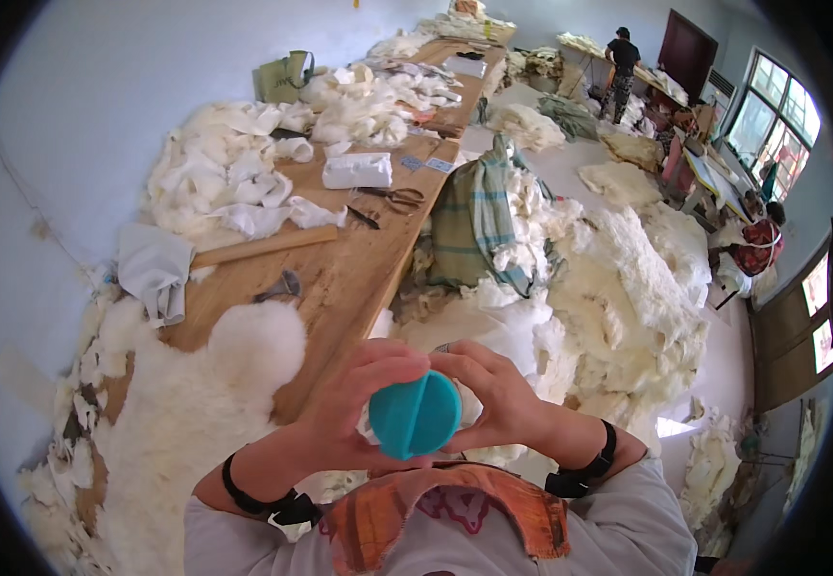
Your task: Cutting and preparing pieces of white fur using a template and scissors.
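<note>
And here are both hands up at the chest: the left hand (345, 408) curls its fingers round one side of a teal round-topped object (399, 413), the right hand (505, 401) clasps the other. The object sits between them, ridge across its top, just above an orange-brown cloth (368, 518) at the chest. Out to the left, pale fleece (162, 422) spreads over the wooden table (340, 283); scissors (403, 198) lie near a white packet (357, 171). Beyond the table's right edge slumps a striped bag (464, 226); far off stands a person in black (621, 62).
</note>
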Demonstrator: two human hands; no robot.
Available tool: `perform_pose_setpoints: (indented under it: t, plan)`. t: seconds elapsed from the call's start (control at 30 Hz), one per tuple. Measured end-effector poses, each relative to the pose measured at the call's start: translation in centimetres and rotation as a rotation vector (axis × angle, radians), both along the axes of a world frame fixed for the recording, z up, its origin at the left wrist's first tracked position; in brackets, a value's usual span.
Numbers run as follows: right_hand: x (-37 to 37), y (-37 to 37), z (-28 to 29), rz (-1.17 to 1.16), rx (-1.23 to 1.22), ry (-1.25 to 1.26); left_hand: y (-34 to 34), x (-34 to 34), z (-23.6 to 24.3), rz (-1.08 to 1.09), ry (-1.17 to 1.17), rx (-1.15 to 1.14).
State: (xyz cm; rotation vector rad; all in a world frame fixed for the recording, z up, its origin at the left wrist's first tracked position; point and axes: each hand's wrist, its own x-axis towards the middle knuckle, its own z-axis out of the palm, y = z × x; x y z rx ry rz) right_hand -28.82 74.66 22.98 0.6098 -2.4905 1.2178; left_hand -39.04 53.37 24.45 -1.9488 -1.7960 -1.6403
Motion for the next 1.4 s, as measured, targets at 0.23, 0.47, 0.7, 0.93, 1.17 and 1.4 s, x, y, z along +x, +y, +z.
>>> perform_pose_setpoints:
  t: [0.23, 0.47, 0.7, 0.93, 1.17, 1.4]
  plan:
    - [-4.5, -3.6, -1.2, 0.401, -0.215, -0.031, -5.6, -2.1, -0.4, -0.178, -0.210, -0.024]
    - [-9.1, -5.7, -0.5, 0.470, -0.240, -0.196, -10.1, -2.0, 3.4, 0.287, -0.256, -0.266]
    - [-15.9, -5.9, -1.5, 0.675, -0.331, -0.117, -7.7, -5.2, 1.2, 0.497, -0.285, -0.009]
    - [-24.0, -2.5, -3.8, 0.997, -0.531, -0.517, -4.3, -12.5, 1.6, 0.290, -0.157, -0.070]
    - [-35.8, 0.2, -7.3, 0.721, -0.358, -0.307, -5.8, -16.2, -6.5, 0.886, -0.402, -0.124]
    - [-57.6, 0.8, -12.6, 0.482, -0.326, -0.361, -10.1, -4.9, -19.6, 1.528, -0.393, -1.176]
